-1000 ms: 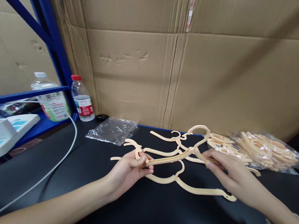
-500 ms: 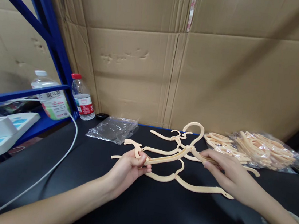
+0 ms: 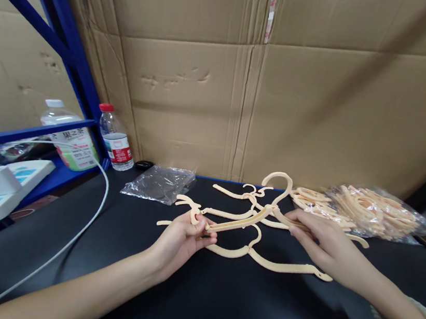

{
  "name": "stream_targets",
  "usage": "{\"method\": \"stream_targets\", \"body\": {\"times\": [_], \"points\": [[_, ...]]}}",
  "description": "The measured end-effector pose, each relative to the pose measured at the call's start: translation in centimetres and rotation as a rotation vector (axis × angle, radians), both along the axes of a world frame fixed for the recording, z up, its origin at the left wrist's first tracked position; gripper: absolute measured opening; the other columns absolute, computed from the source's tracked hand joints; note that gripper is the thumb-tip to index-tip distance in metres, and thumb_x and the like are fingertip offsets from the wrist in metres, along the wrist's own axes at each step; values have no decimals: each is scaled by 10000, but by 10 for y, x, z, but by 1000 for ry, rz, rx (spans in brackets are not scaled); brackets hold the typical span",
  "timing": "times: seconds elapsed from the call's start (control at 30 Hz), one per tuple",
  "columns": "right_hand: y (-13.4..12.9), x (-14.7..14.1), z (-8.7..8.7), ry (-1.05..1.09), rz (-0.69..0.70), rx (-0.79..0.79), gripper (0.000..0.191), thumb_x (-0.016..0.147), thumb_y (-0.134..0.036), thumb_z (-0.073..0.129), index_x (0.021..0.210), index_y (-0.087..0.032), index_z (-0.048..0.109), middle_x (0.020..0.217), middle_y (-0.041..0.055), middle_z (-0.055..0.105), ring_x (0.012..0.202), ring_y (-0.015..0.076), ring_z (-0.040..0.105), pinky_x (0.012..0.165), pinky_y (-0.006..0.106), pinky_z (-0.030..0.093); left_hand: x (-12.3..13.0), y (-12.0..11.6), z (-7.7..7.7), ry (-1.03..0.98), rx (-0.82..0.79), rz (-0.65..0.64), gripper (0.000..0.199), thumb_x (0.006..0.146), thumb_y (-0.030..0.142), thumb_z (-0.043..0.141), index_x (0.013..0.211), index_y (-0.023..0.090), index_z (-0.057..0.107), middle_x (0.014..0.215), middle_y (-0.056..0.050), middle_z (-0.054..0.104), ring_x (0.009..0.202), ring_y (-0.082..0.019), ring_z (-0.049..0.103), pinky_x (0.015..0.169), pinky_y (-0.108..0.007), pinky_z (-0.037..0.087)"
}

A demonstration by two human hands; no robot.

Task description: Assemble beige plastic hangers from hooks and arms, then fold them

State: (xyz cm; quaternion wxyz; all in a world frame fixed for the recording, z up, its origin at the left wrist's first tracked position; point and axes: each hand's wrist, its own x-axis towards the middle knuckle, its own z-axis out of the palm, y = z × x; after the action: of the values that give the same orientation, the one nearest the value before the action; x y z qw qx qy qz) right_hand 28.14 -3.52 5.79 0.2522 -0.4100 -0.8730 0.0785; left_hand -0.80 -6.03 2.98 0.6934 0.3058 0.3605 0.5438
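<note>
Light-looking hanger (image 3: 236,225), held at both arms
The left hand (image 3: 182,240) pinches one end, the right hand (image 3: 318,240) grasps the opposite arm; probably stiff plastic, best gripped there.

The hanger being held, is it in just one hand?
No, the left hand and right hand both hold the hanger, one on each side.

Place: makeshift workshop | blue metal frame (image 3: 73,70) | cardboard screen (image 3: 183,87) | black worktop (image 3: 194,303) | bagged hangers (image 3: 378,212)
</note>
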Motion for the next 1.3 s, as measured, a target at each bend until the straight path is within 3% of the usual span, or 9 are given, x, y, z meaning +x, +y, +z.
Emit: {"method": "stream_targets", "body": {"times": [0.73,1.03,1.3], "points": [[2,1,-2,-22,3,-28,231,992,-312,350,951,-202,549,808,33,597,706,177,556,651,304,426,0,2,-1,-8,-23,-26,227,832,41,542,624,122,577,771,-47,632,686,-170,645,741,-309,545],[1,-2,-5,-42,8,9,234,994,-304,332,945,-199,535,809,40,590,700,182,548,642,309,411,0,2,-8,25,35,-40,181,783,64,613,615,123,585,665,-24,589,599,-138,583,641,-248,505],[0,-1,-4,-31,-5,18,205,988,-294,353,963,-204,536,804,33,604,695,177,566,639,297,428,1,1,-3,-2,-12,3,187,782,39,589,611,115,601,704,-39,612,642,-150,599,678,-277,524]]}}
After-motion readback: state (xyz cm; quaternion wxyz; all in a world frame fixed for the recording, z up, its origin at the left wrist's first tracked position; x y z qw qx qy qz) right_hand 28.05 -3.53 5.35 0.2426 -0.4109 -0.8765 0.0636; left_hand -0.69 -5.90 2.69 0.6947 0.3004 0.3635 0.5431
